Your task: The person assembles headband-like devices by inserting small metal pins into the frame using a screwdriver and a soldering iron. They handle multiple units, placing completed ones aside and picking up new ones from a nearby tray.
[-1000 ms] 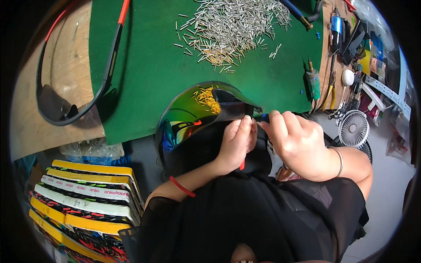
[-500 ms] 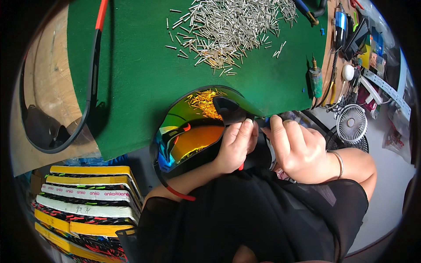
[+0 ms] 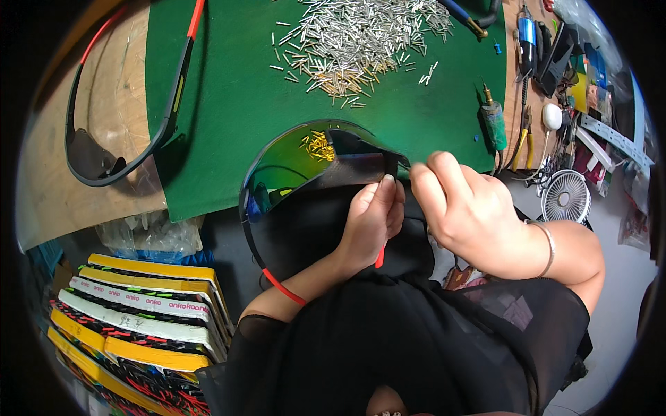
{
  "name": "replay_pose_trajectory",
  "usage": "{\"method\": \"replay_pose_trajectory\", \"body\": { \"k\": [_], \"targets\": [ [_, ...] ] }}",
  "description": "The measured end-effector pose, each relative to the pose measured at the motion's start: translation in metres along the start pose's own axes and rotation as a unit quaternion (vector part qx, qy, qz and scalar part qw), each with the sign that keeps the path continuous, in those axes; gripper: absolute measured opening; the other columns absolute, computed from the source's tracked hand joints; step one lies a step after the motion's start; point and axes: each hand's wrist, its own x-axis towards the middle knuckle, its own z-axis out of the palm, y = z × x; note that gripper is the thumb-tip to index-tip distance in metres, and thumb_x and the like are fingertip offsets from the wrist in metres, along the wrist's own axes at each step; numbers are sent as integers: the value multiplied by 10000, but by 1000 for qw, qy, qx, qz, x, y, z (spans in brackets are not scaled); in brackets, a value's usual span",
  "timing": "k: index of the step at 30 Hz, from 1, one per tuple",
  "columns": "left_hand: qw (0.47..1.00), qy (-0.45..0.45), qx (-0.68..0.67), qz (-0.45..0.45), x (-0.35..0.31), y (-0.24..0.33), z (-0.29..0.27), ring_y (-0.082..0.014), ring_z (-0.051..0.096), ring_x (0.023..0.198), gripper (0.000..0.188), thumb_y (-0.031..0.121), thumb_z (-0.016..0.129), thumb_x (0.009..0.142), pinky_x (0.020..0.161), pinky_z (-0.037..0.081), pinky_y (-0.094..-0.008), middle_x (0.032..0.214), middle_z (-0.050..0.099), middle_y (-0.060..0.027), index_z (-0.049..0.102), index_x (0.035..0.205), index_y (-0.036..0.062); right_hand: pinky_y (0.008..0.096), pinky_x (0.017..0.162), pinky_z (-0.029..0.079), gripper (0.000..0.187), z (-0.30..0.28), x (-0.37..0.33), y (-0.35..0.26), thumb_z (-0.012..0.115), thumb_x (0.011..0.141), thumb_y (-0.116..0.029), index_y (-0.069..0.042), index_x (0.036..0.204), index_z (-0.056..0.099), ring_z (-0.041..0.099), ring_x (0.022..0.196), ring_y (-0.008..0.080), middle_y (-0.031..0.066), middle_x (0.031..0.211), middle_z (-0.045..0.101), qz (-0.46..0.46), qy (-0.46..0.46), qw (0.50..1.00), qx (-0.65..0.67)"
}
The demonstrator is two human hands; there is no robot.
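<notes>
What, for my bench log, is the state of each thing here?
Left hand: closed on held glasses
Held glasses: left temple unfolded
Right hand: curled, contents hidden
Table glasses: unfolded
Metal pins: loose, heaped
Fan: spinning or still, unclear
Boxes: stacked

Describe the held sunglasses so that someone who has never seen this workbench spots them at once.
Find the large green work surface. At its near edge, the left hand holds one pair of sunglasses. Their mirrored lens shines yellow-green, whereas the other pair, farther left, has a dark lens.
</notes>
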Motion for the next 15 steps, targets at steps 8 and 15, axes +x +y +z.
{"method": "replay_pose_trajectory", "body": {
  "k": [8,15],
  "targets": [
    [997,-76,8,8,-3,-3,-11,-41,287,413,345,337,327,955,379,219,-196,508,328,45,435,771,66,202,367,353,159,-1,0,1,574,611,-114,-28,718,494,443,453,72,15,627,384,-22,-30,999,21],
    [996,-83,24,6,-3,0,-10,-40,297,418,349,342,333,954,382,227,-192,516,335,48,433,764,67,216,362,350,139,-4,1,-3,561,627,-112,-79,633,426,455,445,93,13,594,372,51,-82,995,13]
  ]
}}
